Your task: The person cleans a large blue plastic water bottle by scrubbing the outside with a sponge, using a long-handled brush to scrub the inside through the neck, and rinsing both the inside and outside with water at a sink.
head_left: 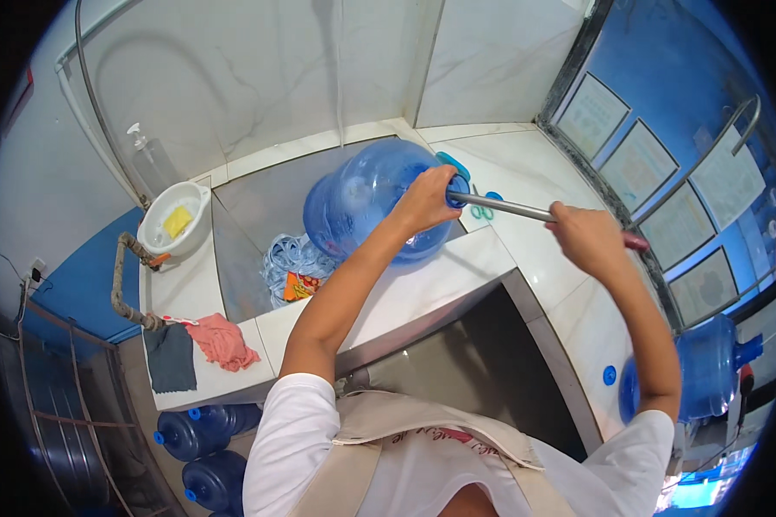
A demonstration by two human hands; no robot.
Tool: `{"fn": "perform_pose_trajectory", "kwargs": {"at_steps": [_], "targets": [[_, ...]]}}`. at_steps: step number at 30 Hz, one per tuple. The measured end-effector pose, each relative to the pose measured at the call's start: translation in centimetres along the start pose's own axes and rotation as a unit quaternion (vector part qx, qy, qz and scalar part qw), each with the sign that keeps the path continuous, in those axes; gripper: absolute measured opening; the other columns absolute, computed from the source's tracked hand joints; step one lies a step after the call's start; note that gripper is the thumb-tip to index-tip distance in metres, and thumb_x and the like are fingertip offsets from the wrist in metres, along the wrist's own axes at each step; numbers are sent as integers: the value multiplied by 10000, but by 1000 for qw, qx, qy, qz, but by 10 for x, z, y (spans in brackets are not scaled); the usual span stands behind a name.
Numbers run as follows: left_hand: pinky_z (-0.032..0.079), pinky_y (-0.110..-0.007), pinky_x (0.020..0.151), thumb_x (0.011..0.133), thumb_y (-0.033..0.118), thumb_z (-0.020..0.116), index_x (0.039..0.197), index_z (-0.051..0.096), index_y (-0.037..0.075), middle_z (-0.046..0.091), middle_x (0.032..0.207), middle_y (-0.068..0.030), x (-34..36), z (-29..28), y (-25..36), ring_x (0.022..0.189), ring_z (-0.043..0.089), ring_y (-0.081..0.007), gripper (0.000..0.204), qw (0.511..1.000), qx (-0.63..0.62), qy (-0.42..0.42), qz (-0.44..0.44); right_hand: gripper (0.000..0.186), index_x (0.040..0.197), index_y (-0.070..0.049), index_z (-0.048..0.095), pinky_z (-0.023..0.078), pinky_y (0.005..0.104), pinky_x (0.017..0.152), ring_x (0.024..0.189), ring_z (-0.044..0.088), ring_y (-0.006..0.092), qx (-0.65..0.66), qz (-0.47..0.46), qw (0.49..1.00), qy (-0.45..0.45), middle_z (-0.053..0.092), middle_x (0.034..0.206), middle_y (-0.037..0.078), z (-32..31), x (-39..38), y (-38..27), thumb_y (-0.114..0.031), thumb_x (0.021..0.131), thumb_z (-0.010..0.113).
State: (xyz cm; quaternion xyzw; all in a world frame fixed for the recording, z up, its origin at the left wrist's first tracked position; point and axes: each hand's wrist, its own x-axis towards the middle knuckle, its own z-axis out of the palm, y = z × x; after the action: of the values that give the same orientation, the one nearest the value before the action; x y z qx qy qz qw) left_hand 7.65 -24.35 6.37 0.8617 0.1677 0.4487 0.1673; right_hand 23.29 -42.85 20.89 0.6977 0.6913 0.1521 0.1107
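Observation:
A big blue water-cooler bottle (pixel 362 194) lies tilted over the sink basin, its mouth turned to the right. My left hand (pixel 424 202) is closed around the bottle's neck. A metal rod (pixel 513 208) with a reddish handle end runs into the mouth; its inner end is hard to make out through the plastic. My right hand (pixel 585 237) grips the rod near the handle, to the right of the bottle. Beneath the bottle, a pale blue bundle of strips (pixel 295 258) and an orange-red packet (pixel 302 285) lie in the sink.
On the left ledge stand a white basin (pixel 174 239) with a yellow sponge (pixel 178 221), a pump bottle (pixel 151 159), a pink cloth (pixel 224 342) and a dark cloth (pixel 171 362). Green scissors (pixel 481 210) lie right of the sink. Another blue bottle (pixel 707 366) lies at right; several sit below left.

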Motion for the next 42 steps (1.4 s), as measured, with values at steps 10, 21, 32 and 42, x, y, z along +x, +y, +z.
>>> {"fn": "perform_pose_trajectory", "kwargs": {"at_steps": [10,21,32,42], "targets": [[411,-372,760,595,180,670,996,449,-4,520,889,-177,14,9,-54,874,505,-328,494,993,-76,-69,-57,171,934,-65,483,406,414,580,686,553,340,101,118,966,-207,567,699,159,-38,20,45,-89,767,513],[408,-370,782,603,176,686,995,434,-2,508,919,-191,-8,43,-116,921,490,-333,499,982,-81,-35,-166,924,1232,127,268,383,386,874,1027,489,359,59,66,931,-354,489,1099,274,71,84,70,-629,730,447],[425,-355,793,583,251,725,1043,451,14,535,967,-174,-15,65,-115,925,527,-315,586,976,-60,-51,-201,390,628,-91,412,224,231,283,327,310,73,584,97,704,-391,350,473,-15,156,191,-28,-417,826,493],[433,-354,783,599,270,725,1012,486,35,552,954,-152,-6,59,-109,905,538,-307,532,969,-64,-105,-213,426,777,-19,521,393,319,437,461,482,204,440,9,846,-301,467,550,78,139,165,10,-430,846,436]]}}
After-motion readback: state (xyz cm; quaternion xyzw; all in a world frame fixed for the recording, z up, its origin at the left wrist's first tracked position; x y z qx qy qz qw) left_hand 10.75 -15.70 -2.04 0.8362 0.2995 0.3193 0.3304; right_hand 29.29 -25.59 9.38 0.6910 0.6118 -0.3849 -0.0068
